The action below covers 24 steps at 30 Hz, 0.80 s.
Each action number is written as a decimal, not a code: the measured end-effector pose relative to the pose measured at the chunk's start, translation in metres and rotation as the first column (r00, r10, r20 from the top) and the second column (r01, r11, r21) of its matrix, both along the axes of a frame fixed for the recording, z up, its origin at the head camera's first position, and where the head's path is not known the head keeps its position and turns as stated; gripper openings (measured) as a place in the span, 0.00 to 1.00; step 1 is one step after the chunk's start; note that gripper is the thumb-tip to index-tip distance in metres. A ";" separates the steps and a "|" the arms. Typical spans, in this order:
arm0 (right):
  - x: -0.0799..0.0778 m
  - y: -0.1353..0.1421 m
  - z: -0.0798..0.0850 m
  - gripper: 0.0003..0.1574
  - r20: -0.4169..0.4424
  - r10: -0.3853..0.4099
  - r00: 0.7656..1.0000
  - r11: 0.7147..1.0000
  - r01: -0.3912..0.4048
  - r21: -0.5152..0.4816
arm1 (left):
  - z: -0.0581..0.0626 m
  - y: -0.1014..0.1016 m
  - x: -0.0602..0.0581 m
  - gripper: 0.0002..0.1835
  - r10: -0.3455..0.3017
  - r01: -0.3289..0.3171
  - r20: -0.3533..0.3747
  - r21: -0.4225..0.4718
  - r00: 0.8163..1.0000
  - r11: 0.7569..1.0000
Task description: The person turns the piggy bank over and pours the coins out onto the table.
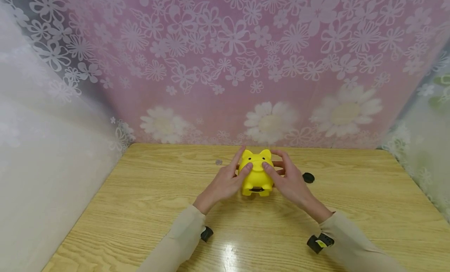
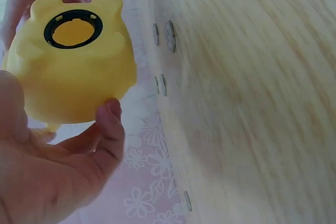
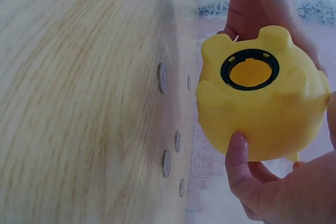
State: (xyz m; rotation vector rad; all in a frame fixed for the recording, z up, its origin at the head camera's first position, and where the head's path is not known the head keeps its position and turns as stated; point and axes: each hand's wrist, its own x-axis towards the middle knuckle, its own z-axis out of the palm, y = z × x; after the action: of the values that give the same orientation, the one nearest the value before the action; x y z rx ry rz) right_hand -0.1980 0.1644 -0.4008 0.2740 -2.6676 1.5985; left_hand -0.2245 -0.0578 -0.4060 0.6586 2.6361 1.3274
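Note:
A yellow piggy bank (image 1: 257,174) is gripped from both sides, its face toward me in the head view. My left hand (image 1: 225,181) has its thumb on the front beside the snout, with fingers wrapped behind. My right hand (image 1: 290,183) holds the opposite side the same way. Both wrist views show the underside, where a black ring (image 2: 48,31) frames an uncovered round hole. The bank is raised off the table, feet downward. Several coins (image 3: 162,78) lie below it on the wood; in the head view one coin (image 1: 219,162) shows left of the bank.
A round black cap (image 1: 308,178) lies on the wooden table (image 1: 147,209), right of my right hand. Behind the table's far edge hangs a pink floral curtain (image 1: 218,108). Pale sheets (image 1: 45,155) close off the left and right sides.

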 end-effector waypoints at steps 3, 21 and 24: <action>0.000 -0.001 0.001 0.42 0.044 0.001 0.999 1.000 0.000 -0.026 | 0.001 0.000 0.000 0.35 0.010 -0.009 0.008 -0.041 1.000 0.999; -0.002 -0.001 0.008 0.48 0.213 0.072 0.975 0.997 -0.067 -0.027 | 0.000 -0.001 -0.001 0.38 0.009 -0.031 0.235 0.088 0.972 0.996; -0.002 -0.001 0.007 0.48 0.244 0.089 0.966 0.995 -0.078 -0.056 | 0.000 -0.001 0.000 0.38 0.015 -0.039 0.247 0.092 0.969 0.995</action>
State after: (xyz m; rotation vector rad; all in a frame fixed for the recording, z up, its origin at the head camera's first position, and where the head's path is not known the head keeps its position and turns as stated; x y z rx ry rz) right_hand -0.1999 0.1637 -0.3933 0.2007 -2.8279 1.8292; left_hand -0.2246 -0.0586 -0.4059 0.4368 2.4049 1.4476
